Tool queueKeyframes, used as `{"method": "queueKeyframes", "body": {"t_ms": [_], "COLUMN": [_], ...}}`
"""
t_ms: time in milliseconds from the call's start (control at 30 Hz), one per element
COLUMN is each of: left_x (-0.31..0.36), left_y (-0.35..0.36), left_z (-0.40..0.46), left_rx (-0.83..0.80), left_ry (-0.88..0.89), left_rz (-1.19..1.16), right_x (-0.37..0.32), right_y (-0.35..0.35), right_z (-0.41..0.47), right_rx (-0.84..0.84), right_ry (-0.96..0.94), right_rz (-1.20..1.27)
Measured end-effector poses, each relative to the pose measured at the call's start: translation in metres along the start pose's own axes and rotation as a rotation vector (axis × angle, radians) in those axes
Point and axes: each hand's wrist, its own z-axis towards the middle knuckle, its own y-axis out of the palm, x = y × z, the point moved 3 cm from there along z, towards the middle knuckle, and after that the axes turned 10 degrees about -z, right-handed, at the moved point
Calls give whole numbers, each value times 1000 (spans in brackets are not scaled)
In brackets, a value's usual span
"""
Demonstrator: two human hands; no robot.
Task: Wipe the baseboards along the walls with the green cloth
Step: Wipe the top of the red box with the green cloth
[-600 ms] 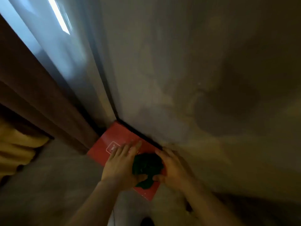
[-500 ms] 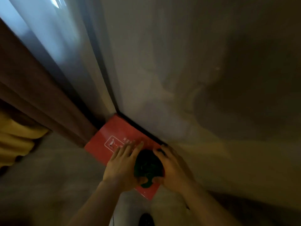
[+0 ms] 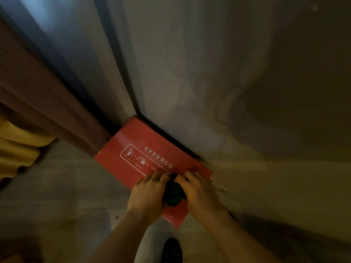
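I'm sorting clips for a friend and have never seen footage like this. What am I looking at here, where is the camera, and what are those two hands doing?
There is no machine: a person wears a wide-angle camera on the head, looking down at their own arms. The left hand and the right hand are closed together around a bunched green cloth. Beneath them lies a red box with white pictures of a fire extinguisher, set on the floor against the grey wall. A dark strip runs along the foot of that wall. A brown curtain hangs at the left, and a dotted dark slipper shows at the bottom edge.
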Motion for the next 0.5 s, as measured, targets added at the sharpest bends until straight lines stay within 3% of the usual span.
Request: {"method": "queueKeyframes", "body": {"t_ms": [233, 500], "left_x": [26, 79], "left_y": [-66, -185], "left_z": [-21, -94], "left_rx": [62, 163], "left_ry": [77, 271], "left_rz": [3, 77], "right_x": [-21, -82], "right_y": [-62, -180], "right_z": [-27, -100], "right_rx": [81, 256], "right_ry": [82, 164], "right_rz": [-18, -56]}}
